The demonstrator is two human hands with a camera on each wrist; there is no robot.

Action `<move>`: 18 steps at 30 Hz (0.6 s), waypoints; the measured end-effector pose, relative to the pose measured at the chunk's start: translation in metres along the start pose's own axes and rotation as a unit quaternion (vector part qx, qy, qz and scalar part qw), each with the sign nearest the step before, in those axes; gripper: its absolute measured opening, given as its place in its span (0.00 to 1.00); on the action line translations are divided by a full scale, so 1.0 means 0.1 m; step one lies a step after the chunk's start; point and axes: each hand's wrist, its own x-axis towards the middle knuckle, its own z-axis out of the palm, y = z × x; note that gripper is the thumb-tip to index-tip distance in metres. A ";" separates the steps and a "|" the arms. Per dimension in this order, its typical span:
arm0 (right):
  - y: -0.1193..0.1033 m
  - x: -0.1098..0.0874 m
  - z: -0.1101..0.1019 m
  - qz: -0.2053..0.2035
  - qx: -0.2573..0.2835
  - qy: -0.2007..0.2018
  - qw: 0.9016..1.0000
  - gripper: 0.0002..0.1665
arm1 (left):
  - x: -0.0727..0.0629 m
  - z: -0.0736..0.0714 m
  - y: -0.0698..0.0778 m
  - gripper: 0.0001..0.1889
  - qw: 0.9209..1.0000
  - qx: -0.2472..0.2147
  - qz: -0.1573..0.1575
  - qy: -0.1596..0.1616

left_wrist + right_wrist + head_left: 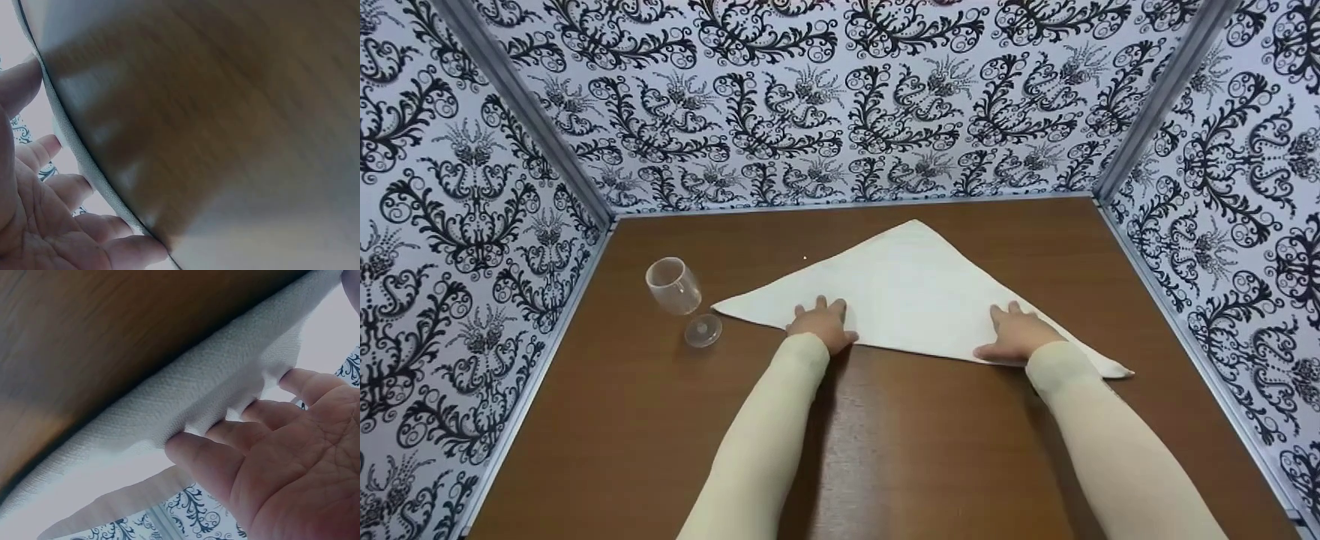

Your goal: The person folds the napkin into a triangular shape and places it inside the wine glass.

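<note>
"Head view first: how do the hands lie?"

"Both spread. The left hand [819, 326] rests on the white cloth [911, 289] toward its left end, fingers fanned, thumb by the near edge. The right hand [1018, 336] rests farther along, fingers apart, thumb angled inward."

"And the cloth itself?"

"Flat on the brown counter [885, 465], a broad triangle with one corner pointing away from the person and the long side toward them."

"What do the wrist views add?"

"Contact, up close. The right one shows the weave of a thick, rounded edge, with fingertips [183, 447] denting it. The left one shows fingertips meeting the cloth's edge, the counter in shadow beside it."

"Containers?"

"One clear stemmed glass [678, 291], seen only from the head, upright just beside the cloth's left tip. Whether it holds anything, I cannot tell."
</note>
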 end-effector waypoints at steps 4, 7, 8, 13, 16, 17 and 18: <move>-0.03 -0.01 0.02 0.000 -0.014 0.004 1.000 0.64 | 0.03 0.00 -0.02 0.41 1.000 0.013 0.007 0.001; -0.07 -0.04 0.02 0.001 -0.020 0.005 1.000 0.64 | 0.04 -0.01 -0.02 0.41 1.000 0.017 0.008 -0.004; -0.08 -0.05 0.02 0.001 -0.021 0.004 1.000 0.64 | 0.04 -0.01 -0.02 0.41 1.000 0.017 0.006 -0.006; -0.12 -0.07 -0.08 -0.009 -0.025 -0.006 1.000 0.61 | 0.03 0.00 0.06 0.34 0.999 0.031 -0.001 0.021; -0.13 -0.03 -0.17 -0.023 -0.030 0.003 0.999 0.58 | 0.01 0.03 0.18 0.31 0.997 0.049 0.018 0.055; -0.14 -0.01 -0.19 -0.031 -0.031 0.005 0.999 0.57 | 0.00 0.04 0.22 0.31 0.997 0.049 0.025 0.061; -0.15 0.01 -0.21 -0.037 -0.030 0.004 0.999 0.57 | -0.02 0.05 0.26 0.32 0.997 0.040 0.031 0.063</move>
